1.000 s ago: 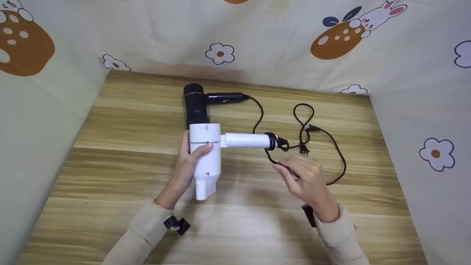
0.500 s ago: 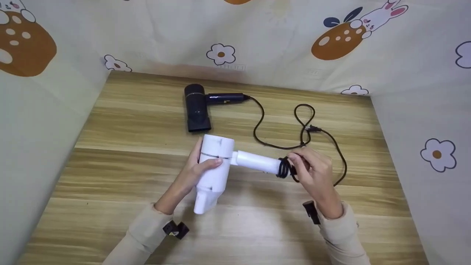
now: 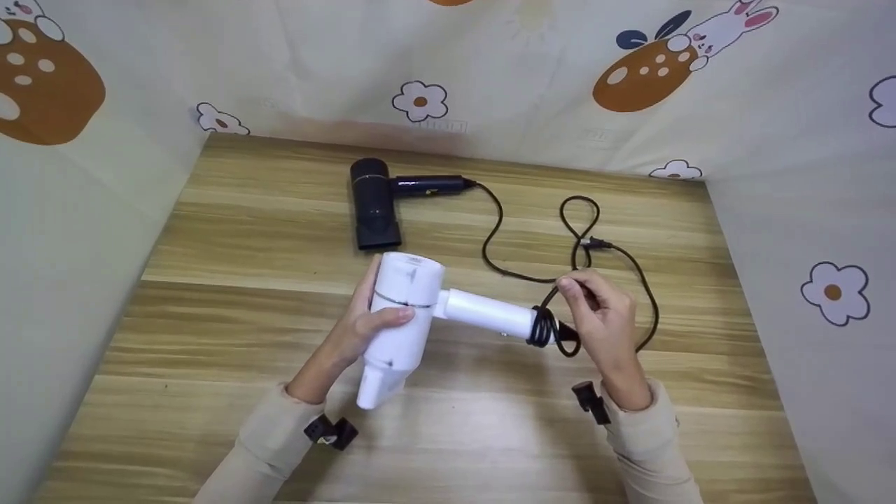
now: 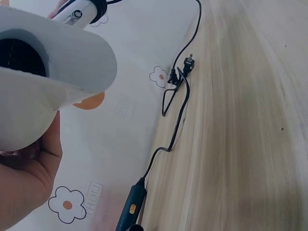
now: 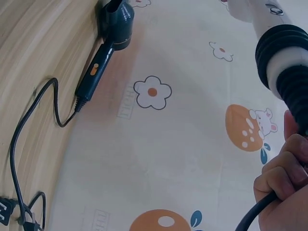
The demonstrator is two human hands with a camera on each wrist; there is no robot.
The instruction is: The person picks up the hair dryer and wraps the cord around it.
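Note:
My left hand point(image 3: 346, 339) grips the barrel of a white hair dryer point(image 3: 404, 346), thumb across its front, nozzle pointing down toward me. Its handle point(image 3: 490, 313) slants to the right. Several turns of black cord point(image 3: 539, 327) wrap the handle near its end. My right hand point(image 3: 605, 315) pinches the cord just right of the handle's tip, fingers curled. In the right wrist view the wrapped cord point(image 5: 274, 53) shows close up, with a length running out below the fist. The left wrist view shows the open nozzle point(image 4: 79, 62) large at upper left.
Behind, a black hair dryer point(image 3: 374, 206) lies on the wooden table point(image 3: 245, 329). Its cord point(image 3: 498, 224) loops to the right, where a plug point(image 3: 596, 243) lies. A patterned cloth point(image 3: 336, 63) stands behind the table and along its sides.
The white hair dryer has come toward me and right, its handle now tilting downward. My right hand has risen and shifted right with the cord, and the turns round the handle sit differently.

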